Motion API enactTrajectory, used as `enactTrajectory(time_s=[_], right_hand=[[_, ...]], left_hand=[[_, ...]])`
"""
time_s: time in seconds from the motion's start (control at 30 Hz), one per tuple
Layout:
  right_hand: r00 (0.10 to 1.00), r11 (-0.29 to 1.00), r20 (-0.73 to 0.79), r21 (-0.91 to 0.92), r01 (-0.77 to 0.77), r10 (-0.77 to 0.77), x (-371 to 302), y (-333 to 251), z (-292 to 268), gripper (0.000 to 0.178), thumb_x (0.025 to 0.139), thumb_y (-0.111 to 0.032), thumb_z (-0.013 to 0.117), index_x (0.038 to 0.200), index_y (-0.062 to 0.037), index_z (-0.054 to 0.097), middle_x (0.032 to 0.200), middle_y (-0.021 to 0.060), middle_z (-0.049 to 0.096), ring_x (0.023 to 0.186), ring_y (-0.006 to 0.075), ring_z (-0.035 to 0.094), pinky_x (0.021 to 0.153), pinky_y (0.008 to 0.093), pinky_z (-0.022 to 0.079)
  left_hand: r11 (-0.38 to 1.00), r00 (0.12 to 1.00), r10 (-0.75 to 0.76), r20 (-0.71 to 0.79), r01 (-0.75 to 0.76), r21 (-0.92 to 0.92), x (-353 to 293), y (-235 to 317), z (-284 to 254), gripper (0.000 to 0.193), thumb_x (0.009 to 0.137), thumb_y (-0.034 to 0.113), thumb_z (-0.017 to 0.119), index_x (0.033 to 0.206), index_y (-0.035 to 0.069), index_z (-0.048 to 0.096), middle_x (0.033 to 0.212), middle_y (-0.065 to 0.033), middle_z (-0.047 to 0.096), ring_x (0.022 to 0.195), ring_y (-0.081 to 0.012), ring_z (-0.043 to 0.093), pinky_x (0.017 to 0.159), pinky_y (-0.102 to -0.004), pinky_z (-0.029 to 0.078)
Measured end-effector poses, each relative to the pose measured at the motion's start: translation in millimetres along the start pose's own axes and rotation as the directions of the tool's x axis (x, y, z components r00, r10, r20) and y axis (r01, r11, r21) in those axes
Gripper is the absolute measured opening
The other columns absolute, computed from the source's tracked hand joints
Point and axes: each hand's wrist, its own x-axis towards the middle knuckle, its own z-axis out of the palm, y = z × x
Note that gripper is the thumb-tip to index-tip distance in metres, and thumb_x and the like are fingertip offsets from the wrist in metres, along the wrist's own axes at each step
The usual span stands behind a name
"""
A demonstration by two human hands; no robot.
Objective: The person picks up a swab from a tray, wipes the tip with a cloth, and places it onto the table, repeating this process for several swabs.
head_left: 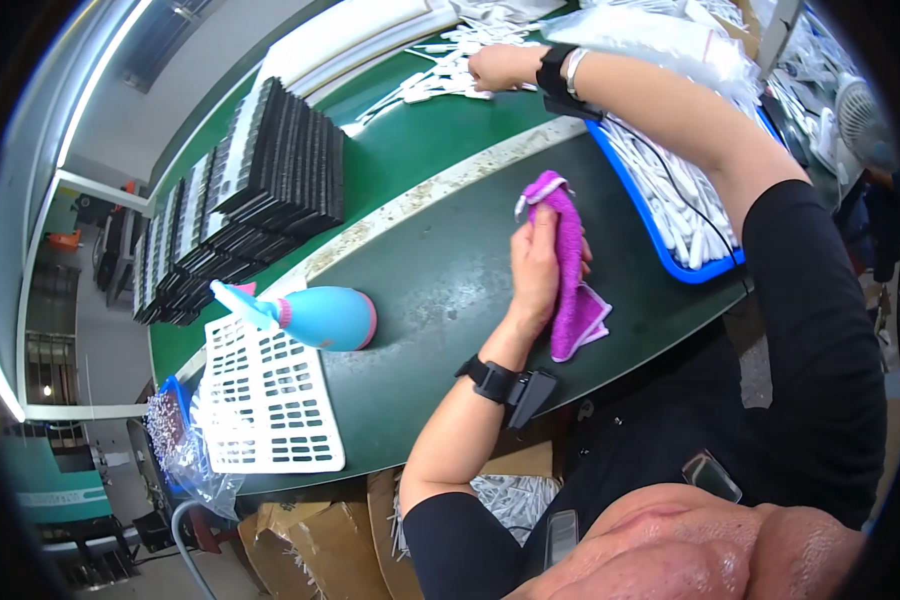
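Note:
My left hand [536, 268] is closed around a purple cloth [567, 290] with a pale edge, over the dark green tabletop. The cloth stands up past my thumb and its lower corner hangs beside my wrist. Stretched across to the far side, my right hand [497, 68] has its fingers curled in at a loose pile of thin white plastic sticks [440, 75]. Its fingertips are partly hidden, so what they grip cannot be made out. Under my right forearm is a blue tray [660, 230] full of white handle-shaped pieces [675, 215].
A light-blue spray bottle [328, 318] lies on a white slotted panel [270, 430] at the left. Stacked black slotted trays [280, 160] stand behind it. Clear plastic bags [660, 45] lie at the back right. Cardboard boxes [330, 550] sit below the table's near edge.

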Motion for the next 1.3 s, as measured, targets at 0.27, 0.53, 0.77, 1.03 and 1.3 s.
enactTrajectory(time_s=[0.27,0.53,0.77,1.03,1.3], right_hand=[[0.980,0.978,0.142,0.132,-0.162,0.143,0,-18,7,0.031,0.083,-0.026,0.057,0.090,0.0037,0.060,0.076,0.0155,0.063,0.071,0.0261,0.065,0.057,0.0377,0.052],[0.927,0.120,0.376,0.920,-0.372,-0.005,-153,-53,-77,0.028,0.098,-0.028,0.042,0.104,-0.0033,0.052,0.070,-0.0038,0.049,0.055,0.0063,0.046,0.051,0.0224,0.044],[0.969,-0.320,0.233,0.927,-0.196,0.082,-277,-103,-12,0.027,0.100,-0.029,0.041,0.106,-0.0047,0.050,0.071,-0.0028,0.050,0.056,0.0061,0.045,0.052,0.0242,0.040],[0.932,0.527,-0.313,0.831,0.177,0.182,-285,-132,62,0.023,0.101,-0.028,0.039,0.100,-0.0069,0.049,0.067,-0.0029,0.044,0.050,0.0073,0.036,0.048,0.0224,0.036],[0.956,-0.700,0.226,0.651,-0.292,-0.188,-281,-129,41,0.019,0.100,-0.028,0.043,0.091,-0.0119,0.045,0.063,-0.0059,0.035,0.048,0.0051,0.030,0.044,0.0212,0.032]], left_hand=[[0.999,0.999,0.038,-0.015,-0.038,0.000,1,1,-1,0.050,0.099,0.046,0.037,0.080,0.003,0.056,0.060,-0.0063,0.058,0.046,-0.0120,0.054,0.044,-0.0235,0.044],[0.972,0.993,0.089,-0.074,-0.103,-0.213,6,2,-14,0.056,0.099,0.051,0.027,0.094,0.002,0.055,0.076,-0.0115,0.062,0.057,-0.0167,0.058,0.056,-0.0290,0.049],[0.917,0.988,0.126,-0.087,-0.149,-0.370,0,25,16,0.056,0.099,0.048,0.028,0.110,0.000,0.053,0.097,-0.0127,0.063,0.078,-0.0190,0.060,0.077,-0.0320,0.049],[0.956,0.983,0.184,-0.019,-0.175,0.238,10,-7,-13,0.045,0.100,0.039,0.036,0.115,0.000,0.053,0.103,-0.0175,0.065,0.082,-0.0232,0.064,0.078,-0.0335,0.051],[0.995,0.999,0.045,0.010,-0.046,0.089,7,11,-20,0.049,0.099,0.042,0.038,0.118,-0.001,0.053,0.100,-0.0160,0.065,0.085,-0.0234,0.063,0.079,-0.0325,0.050]])
